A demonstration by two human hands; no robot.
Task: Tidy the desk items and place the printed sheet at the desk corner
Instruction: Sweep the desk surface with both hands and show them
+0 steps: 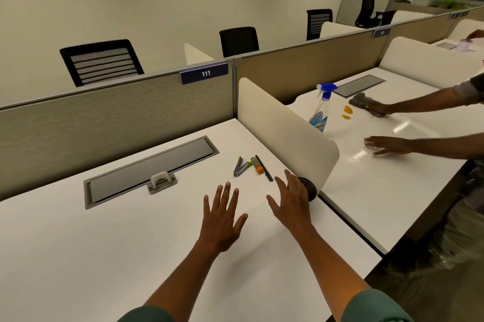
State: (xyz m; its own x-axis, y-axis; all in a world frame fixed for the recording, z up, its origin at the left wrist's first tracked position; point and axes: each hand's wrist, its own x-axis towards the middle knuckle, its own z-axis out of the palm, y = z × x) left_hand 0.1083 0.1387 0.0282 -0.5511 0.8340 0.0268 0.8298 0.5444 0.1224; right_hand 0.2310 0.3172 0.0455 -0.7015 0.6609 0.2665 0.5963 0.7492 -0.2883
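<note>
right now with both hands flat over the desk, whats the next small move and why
Probably reach the right hand forward to gather the loose stapler, orange-capped marker and black pen by the divider. Both it and the left hand are open and hold nothing, and those items lie scattered just past the fingertips. No printed sheet shows.

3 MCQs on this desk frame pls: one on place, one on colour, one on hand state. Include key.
1. Where does the black pen lie?
A. on the desk, near the foot of the cream divider
B. on the grey cable tray lid
C. in the left hand

2. What colour is the marker's cap?
A. blue
B. orange
C. green

3. How is the left hand?
A. gripping the stapler
B. fist closed
C. fingers spread, holding nothing

Key: 1 A, the pen lies on the white desk by the divider; 2 B, the cap shows orange; 3 C, its straight fingers are empty.
</note>
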